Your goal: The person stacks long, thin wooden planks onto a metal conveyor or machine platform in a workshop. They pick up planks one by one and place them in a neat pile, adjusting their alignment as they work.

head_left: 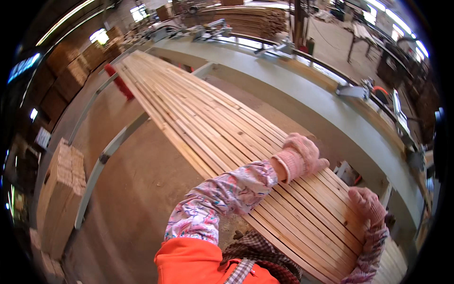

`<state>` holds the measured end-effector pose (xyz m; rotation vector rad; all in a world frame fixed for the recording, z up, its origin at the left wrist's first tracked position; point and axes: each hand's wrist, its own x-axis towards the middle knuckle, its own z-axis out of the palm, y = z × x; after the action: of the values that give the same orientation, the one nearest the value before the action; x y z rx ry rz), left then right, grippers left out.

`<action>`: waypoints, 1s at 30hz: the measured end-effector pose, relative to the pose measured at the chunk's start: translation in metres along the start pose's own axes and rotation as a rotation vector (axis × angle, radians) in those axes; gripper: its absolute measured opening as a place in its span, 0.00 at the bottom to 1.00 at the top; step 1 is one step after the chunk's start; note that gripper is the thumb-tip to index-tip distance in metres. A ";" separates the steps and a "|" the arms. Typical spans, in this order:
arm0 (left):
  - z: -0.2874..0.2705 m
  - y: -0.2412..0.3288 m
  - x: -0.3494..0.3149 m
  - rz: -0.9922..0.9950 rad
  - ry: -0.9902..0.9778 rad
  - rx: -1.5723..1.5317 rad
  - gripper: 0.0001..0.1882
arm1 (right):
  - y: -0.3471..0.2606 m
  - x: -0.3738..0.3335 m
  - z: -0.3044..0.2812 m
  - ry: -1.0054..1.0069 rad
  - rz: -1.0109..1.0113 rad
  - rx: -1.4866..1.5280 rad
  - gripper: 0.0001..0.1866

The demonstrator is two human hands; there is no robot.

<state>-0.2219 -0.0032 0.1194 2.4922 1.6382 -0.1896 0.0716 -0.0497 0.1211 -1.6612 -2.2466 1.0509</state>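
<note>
Long, narrow wooden strips [236, 135] lie side by side in front of me, running from the lower right to the far left. My left hand [300, 154], in a pink knitted glove, reaches across them. Its fingers curl over the far edge strip, with the thumb pointing right. Closer to the strips' near end, my right hand [368, 204], gloved alike, closes on that same far edge. The fingertips of both hands are partly hidden. Narrow dark gaps show between several strips.
A long pale metal beam [283, 80] with clamps [354, 90] runs behind the strips. Curved metal support arms [106, 154] and a red bar [120, 83] are at left. Stacked wood [64, 189] stands on the floor at left, and a large lumber pile [246, 21] lies at the back.
</note>
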 end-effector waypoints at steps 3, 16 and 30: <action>0.054 -0.014 0.023 0.357 0.308 0.309 0.18 | 0.009 0.006 -0.001 -0.019 -0.002 -0.094 0.25; 0.046 -0.028 0.008 0.182 0.305 -0.109 0.16 | 0.014 -0.001 0.003 -0.073 0.136 -0.043 0.40; 0.048 -0.033 0.008 0.282 0.390 -0.141 0.22 | 0.060 0.000 -0.016 -0.115 0.126 -0.020 0.44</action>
<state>-0.2498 0.0078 0.0690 2.7302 1.3289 0.4543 0.1265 -0.0344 0.0957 -1.8155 -2.2540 1.1852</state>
